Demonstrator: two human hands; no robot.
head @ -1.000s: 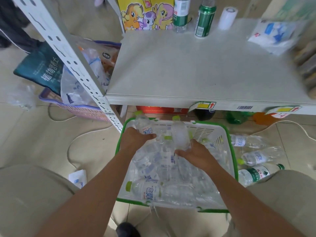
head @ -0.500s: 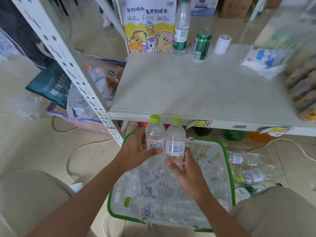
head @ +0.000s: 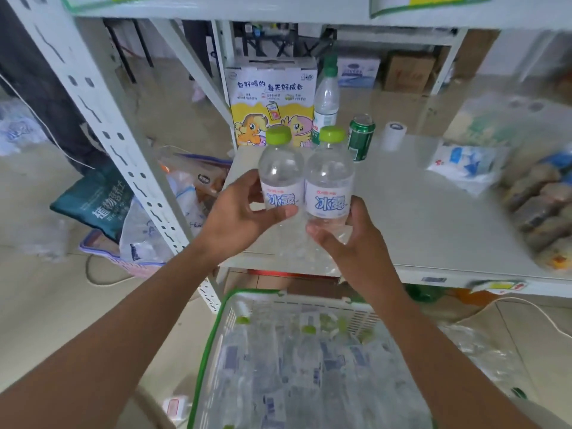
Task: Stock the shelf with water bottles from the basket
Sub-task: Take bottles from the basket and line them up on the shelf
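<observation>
My left hand [head: 238, 212] grips a clear water bottle [head: 280, 171] with a green cap and a white-blue label. My right hand [head: 349, 243] grips a second, matching water bottle [head: 328, 178] right beside it. Both bottles stand upright and touch, held over the front left part of the grey shelf [head: 418, 218]. Below them on the floor stands the white basket with a green rim [head: 216, 323], holding several more clear bottles lying on their sides.
At the back of the shelf stand a cartoon carton [head: 272, 100], a tall green-capped bottle [head: 325, 103], a green can [head: 361, 137] and a white roll [head: 393, 136]. Packets [head: 464, 164] and bagged goods [head: 544, 205] fill its right side. A perforated upright post [head: 123, 156] stands left.
Both hands have lifted a bottle each out of the basket, brought them together, and raised them from basket level to above the shelf's front edge.
</observation>
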